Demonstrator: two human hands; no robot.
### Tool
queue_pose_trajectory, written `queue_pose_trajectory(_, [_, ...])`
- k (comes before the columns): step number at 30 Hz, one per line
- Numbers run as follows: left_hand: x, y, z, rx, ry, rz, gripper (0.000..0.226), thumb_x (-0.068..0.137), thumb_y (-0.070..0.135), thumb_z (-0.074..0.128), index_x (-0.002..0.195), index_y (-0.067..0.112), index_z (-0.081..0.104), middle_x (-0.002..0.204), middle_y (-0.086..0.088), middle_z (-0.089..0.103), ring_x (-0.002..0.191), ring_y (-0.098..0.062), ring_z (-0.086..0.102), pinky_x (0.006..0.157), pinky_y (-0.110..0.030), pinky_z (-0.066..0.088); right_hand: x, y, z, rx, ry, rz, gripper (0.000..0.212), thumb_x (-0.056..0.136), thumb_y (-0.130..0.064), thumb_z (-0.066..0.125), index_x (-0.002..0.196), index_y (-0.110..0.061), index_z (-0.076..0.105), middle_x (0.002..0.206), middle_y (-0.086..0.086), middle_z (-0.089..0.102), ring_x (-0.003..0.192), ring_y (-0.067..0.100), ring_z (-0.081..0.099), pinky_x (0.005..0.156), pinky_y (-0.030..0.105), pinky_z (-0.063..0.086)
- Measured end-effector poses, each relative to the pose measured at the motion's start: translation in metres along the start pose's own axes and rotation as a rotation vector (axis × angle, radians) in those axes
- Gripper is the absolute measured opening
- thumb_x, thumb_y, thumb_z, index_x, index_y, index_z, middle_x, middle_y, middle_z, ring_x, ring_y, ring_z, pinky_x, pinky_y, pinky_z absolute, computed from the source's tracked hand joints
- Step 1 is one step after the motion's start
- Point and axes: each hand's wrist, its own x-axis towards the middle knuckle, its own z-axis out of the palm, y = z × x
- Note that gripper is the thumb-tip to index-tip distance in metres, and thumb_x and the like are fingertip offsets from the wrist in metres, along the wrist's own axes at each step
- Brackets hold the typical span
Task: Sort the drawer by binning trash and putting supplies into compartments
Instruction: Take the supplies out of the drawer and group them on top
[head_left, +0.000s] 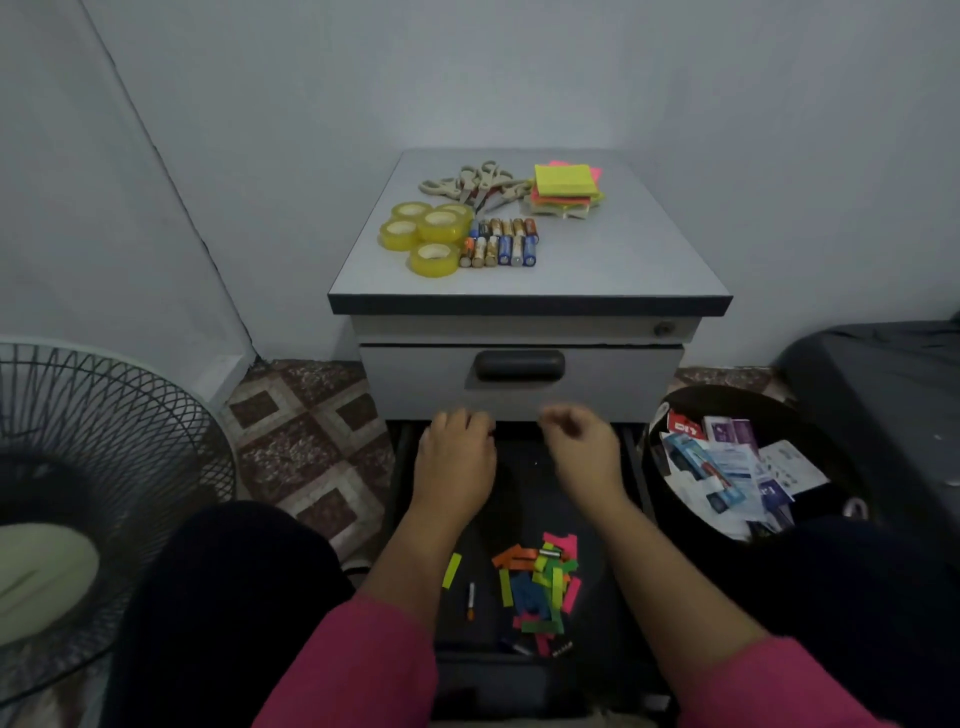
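Overhead, cabinet top (597, 260) holds tape rolls (427, 234), batteries (501, 241).

So what we see of the person is mostly arms and legs. Both arms have pink sleeves (363, 670), kind of a magenta shade, pushed up so the forearms are bare from about mid-arm down. The left hand (457, 457) and right hand (584, 452) are bare too, and we can't spot any rings, watch or bracelets, though the fingers are blurry. The legs are in dark trousers (223, 597), black or close to it.
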Motion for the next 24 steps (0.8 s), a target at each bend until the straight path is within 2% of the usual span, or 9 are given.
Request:
queue_pose_trajectory(4, [-0.035,-0.022,0.030,-0.003,-0.512,-0.234,0.030,0.091,0.018,0.052,0.120,0.011,0.049,0.122,-0.014,0.050,0.112,-0.032,0.050,0.090,-0.039,0.045,-0.033,0.067,0.001,-0.412,-0.299,0.327,0.014,0.090,-0.011,0.059,0.086,-0.021,0.066,0.099,0.004,0.068,0.091,0.016,0.063,0.083,0.030,0.052])
queue_pose_trajectory(7, [-0.055,-0.027,0.034,-0.002,-0.834,-0.338,0.033,0.090,0.017,0.060,0.120,0.005,0.052,0.123,-0.016,0.055,0.110,-0.030,0.057,0.087,-0.035,0.049,-0.047,0.079,-0.006,-0.889,-0.642,0.356,0.019,0.087,-0.012,0.055,0.098,-0.004,0.069,0.104,0.014,0.068,0.094,0.021,0.065,0.073,0.024,0.045])
queue_pose_trajectory(10, [-0.067,-0.024,0.035,-0.058,-1.132,-0.442,0.024,0.087,0.020,0.069,0.098,0.001,0.059,0.099,-0.012,0.065,0.087,-0.023,0.065,0.076,-0.033,0.052,-0.058,0.073,-0.005,-1.165,-0.916,0.331,0.032,0.093,-0.015,0.052,0.122,-0.004,0.060,0.128,0.011,0.058,0.115,0.025,0.056,0.086,0.028,0.045])
queue_pose_trajectory(12, [-0.073,-0.019,0.041,-0.103,-1.266,-0.490,0.022,0.087,0.021,0.070,0.083,0.004,0.057,0.079,-0.007,0.062,0.068,-0.016,0.060,0.072,-0.029,0.050,-0.062,0.082,-0.002,-1.281,-0.915,0.327,0.039,0.094,-0.025,0.053,0.130,-0.011,0.054,0.134,0.009,0.054,0.120,0.025,0.054,0.093,0.032,0.044])
queue_pose_trajectory(13, [-0.076,-0.016,0.044,-0.092,-1.312,-0.484,0.022,0.086,0.022,0.071,0.090,0.003,0.060,0.084,-0.006,0.065,0.073,-0.016,0.062,0.078,-0.030,0.051,-0.064,0.084,0.000,-1.322,-0.921,0.314,0.040,0.094,-0.029,0.052,0.132,-0.014,0.052,0.135,0.008,0.053,0.121,0.024,0.053,0.095,0.034,0.043])
queue_pose_trajectory(15, [-0.080,-0.010,0.053,0.000,-1.323,-0.387,0.042,0.085,0.026,0.070,0.118,0.003,0.057,0.113,-0.009,0.065,0.102,-0.022,0.063,0.095,-0.035,0.049,-0.066,0.089,0.002,-1.368,-0.971,0.282,0.041,0.095,-0.027,0.051,0.135,-0.018,0.047,0.136,0.008,0.051,0.123,0.026,0.050,0.098,0.037,0.042])
queue_pose_trajectory(17, [-0.081,0.001,0.057,0.147,-1.237,-0.220,0.051,0.088,0.030,0.066,0.129,0.005,0.051,0.130,-0.010,0.056,0.119,-0.026,0.054,0.098,-0.038,0.045,-0.066,0.091,0.004,-1.380,-1.013,0.265,0.043,0.095,-0.027,0.052,0.137,-0.018,0.046,0.137,0.009,0.050,0.125,0.027,0.049,0.099,0.039,0.041])
queue_pose_trajectory(21, [-0.082,0.019,0.066,0.213,-1.113,0.027,0.052,0.089,0.028,0.065,0.134,0.008,0.049,0.136,-0.012,0.052,0.123,-0.029,0.051,0.096,-0.038,0.044,-0.060,0.098,0.005,-1.305,-0.972,0.319,0.042,0.091,-0.032,0.058,0.129,-0.013,0.055,0.132,0.008,0.056,0.120,0.025,0.053,0.096,0.034,0.043])
queue_pose_trajectory(24, [-0.085,0.027,0.073,0.102,-1.135,-0.009,0.047,0.093,0.020,0.058,0.137,0.007,0.047,0.135,-0.015,0.052,0.122,-0.032,0.051,0.096,-0.039,0.043,-0.049,0.098,-0.002,-1.200,-0.882,0.346,0.034,0.090,-0.032,0.057,0.117,-0.012,0.062,0.122,0.006,0.061,0.111,0.022,0.058,0.089,0.029,0.045])
